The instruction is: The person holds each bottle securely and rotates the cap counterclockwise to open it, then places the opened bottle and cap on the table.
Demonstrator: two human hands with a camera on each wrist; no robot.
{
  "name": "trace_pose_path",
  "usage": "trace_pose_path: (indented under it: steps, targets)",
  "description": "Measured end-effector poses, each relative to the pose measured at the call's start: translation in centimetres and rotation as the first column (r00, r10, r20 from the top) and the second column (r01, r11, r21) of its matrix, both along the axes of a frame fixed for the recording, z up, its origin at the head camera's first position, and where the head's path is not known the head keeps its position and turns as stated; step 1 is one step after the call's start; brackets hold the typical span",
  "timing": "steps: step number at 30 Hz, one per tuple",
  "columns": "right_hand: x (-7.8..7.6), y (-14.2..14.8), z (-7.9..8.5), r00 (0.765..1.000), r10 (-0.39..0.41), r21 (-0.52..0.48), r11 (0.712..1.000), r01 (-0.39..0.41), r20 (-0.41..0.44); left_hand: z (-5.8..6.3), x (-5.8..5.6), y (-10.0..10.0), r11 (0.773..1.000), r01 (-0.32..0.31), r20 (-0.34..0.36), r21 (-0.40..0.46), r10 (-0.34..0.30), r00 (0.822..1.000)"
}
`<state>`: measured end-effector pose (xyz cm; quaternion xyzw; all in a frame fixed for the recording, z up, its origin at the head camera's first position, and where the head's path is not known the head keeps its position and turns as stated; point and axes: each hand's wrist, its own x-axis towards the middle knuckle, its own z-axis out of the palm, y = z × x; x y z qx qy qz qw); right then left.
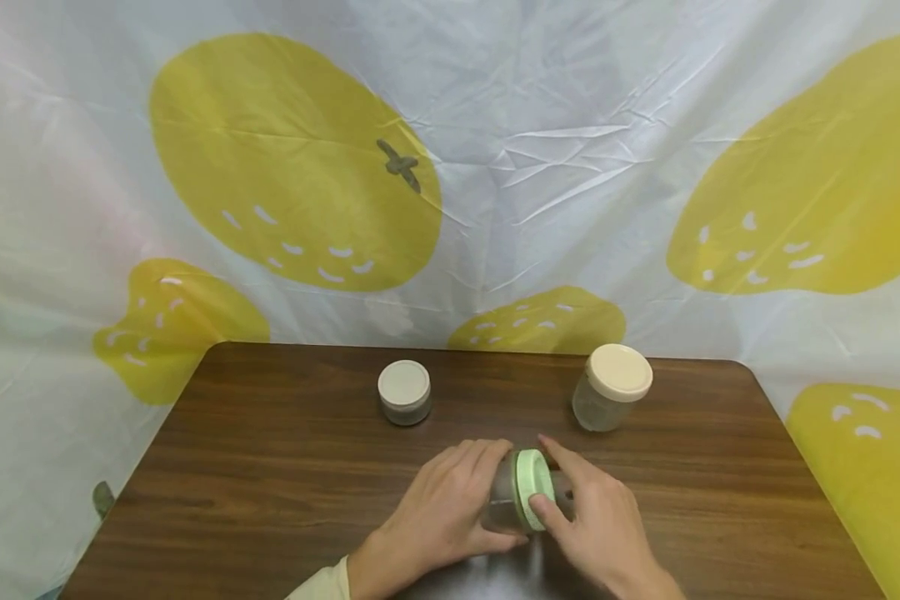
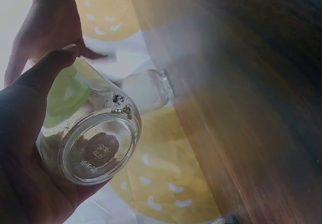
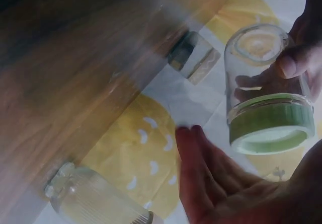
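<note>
My left hand [image 1: 450, 504] grips a glass jar [image 1: 502, 500] round its body, holding it tipped sideways above the table. Its light green lid [image 1: 534, 479] faces right, toward my right hand [image 1: 603, 517]. The right fingers [image 3: 201, 168] are spread out around the lid with a gap showing in the right wrist view; the thumb overlaps the lid's edge in the head view. Dark specks cling inside the glass near the base [image 2: 98, 148], which carries embossed marks in the left wrist view.
A short jar with a white lid [image 1: 404, 383] stands at the back middle of the brown wooden table [image 1: 270, 467]. Farther right stands a taller jar with a cream lid [image 1: 619, 372]. A white cloth with yellow fruit prints [image 1: 540, 192] hangs behind the table's back edge.
</note>
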<state>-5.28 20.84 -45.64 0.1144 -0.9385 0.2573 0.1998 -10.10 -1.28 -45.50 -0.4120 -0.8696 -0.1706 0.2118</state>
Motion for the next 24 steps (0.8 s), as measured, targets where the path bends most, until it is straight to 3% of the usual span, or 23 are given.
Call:
trace_pose_path:
  steps: [2, 5, 11, 19, 24]
  targets:
    - [0.1, -0.1, 0.4, 0.994, -0.074, -0.009, 0.997, 0.075, 0.082, 0.1, 0.1, 0.0, 1.000, 0.000, 0.004, -0.003, 0.000, 1.000]
    - [0.2, -0.3, 1.0, 0.964, -0.168, 0.031, 0.986, 0.165, 0.206, 0.2, 0.2, 0.1, 1.000, 0.004, 0.014, -0.008, -0.004, 1.000]
    - [0.2, -0.4, 1.4, 0.908, -0.214, 0.073, 0.977, 0.201, 0.361, 0.2, 0.3, 0.3, 1.000, 0.005, 0.027, -0.024, -0.005, 1.000]
    - [0.2, -0.7, 1.6, 0.898, -0.217, 0.059, 0.976, 0.211, 0.382, 0.2, 0.3, 0.6, 0.999, 0.001, -0.012, -0.035, -0.002, 1.000]
    - [0.2, -0.7, 1.7, 0.913, -0.188, 0.021, 0.981, 0.194, 0.362, 0.0, 0.2, 0.6, 0.999, -0.006, -0.043, -0.038, 0.004, 0.999]
